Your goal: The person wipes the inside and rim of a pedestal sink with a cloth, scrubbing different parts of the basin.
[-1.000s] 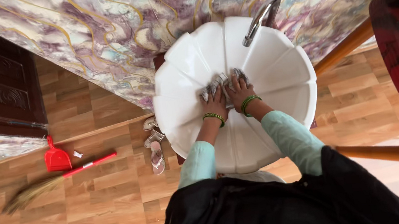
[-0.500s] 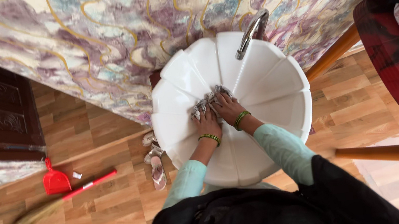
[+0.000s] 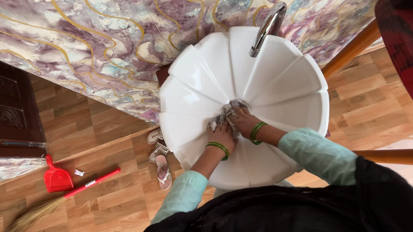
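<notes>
Cloth [image 3: 227,113], grey and crumpled, bunched at the bottom of the white fluted basin [image 3: 187,82], right over the drain area. Seen from the head camera, looking straight down. Left hand [image 3: 223,132] pressed on the near-left part of the cloth, fingers curled over it, gripping. Right hand [image 3: 242,122] laid on the near-right part, fingers likewise closed on the fabric; both hands touching each other or nearly so. Green bangles on both wrists, pale turquoise sleeves behind. Cloth just far of the fingertips, lying roughly left to right across the bowl's centre, partly hidden under the hands. Neither hand clearly nearer: both directly on it. Chrome tap [image 3: 265,30] at the far rim, spout pointing down towards the cloth, well above it, no water visible. Off to the left on the wooden floor [image 3: 98,211]: red dustpan [image 3: 57,177], straw broom [image 3: 50,203] with red handle, sandals [image 3: 159,157] beside the basin.
</notes>
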